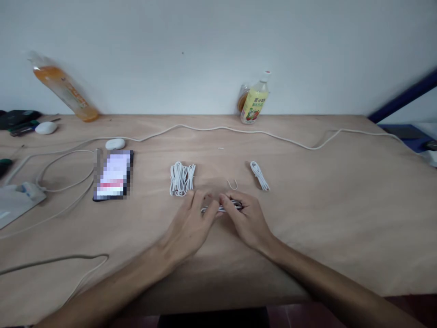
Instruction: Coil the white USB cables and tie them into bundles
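Observation:
Near the middle of the table, my left hand point(193, 221) and my right hand point(246, 218) meet around a bundled white cable point(221, 208). Fingers of both hands are closed on it, and they hide much of its length. Just beyond my hands lies a short, bent white twist tie point(232, 185). A pile of coiled white cables point(182, 178) rests past my left hand. Beyond my right hand is a single folded bundle of white cable point(260, 176), apart from the hand.
A phone point(114, 175) and a white earbud case point(115, 144) lie to the left. One long white cord point(218, 128) crosses the back. Against the wall stand an orange drink bottle point(66, 92) and a yellow-labelled bottle point(255, 100). Loose cords point(64, 190) loop at far left.

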The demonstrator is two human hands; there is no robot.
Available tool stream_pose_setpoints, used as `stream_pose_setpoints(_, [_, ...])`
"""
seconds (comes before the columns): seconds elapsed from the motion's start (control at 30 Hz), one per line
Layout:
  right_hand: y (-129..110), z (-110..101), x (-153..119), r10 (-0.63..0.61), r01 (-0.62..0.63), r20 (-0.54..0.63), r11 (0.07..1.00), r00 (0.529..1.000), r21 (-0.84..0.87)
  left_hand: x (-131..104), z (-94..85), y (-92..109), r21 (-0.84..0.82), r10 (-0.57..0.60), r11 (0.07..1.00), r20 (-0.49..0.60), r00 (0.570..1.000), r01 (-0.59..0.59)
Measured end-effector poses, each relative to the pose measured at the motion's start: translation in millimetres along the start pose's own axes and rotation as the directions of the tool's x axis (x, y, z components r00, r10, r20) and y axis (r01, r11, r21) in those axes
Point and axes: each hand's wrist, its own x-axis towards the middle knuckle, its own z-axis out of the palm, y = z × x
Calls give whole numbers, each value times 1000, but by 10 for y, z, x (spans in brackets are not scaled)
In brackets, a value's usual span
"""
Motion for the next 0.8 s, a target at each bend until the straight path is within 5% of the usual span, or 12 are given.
stream_pose_setpoints(0.17, [27, -4, -26, -382, 345, -60, 882, 922, -323, -15, -77, 96, -205, -154, 964, 78, 985, 167])
stream_pose_setpoints(0.27, [52, -12, -18, -465, 406, -53, 819, 884, -406, -25, -100, 124, -232, -143, 959, 98, 985, 163])
stream_pose_setpoints(0.5, [-17, -28, -24, -218, 200, -45, 946, 975, -253, -3, -74, 108, 139, 42, 990, -63, 997, -33])
stream_pose_setpoints(0.63, [-55, -25, -27, -74, 66, -53, 989, 996, -133, 48, -120, 104, 218, 120, 968, 42, 992, -126])
stream_pose_setpoints(0.8, [-55, -32, -11, 5, -5, 5, 994, 1000, -106, 70, -87, 49, 104, 160, 979, 131, 978, -174])
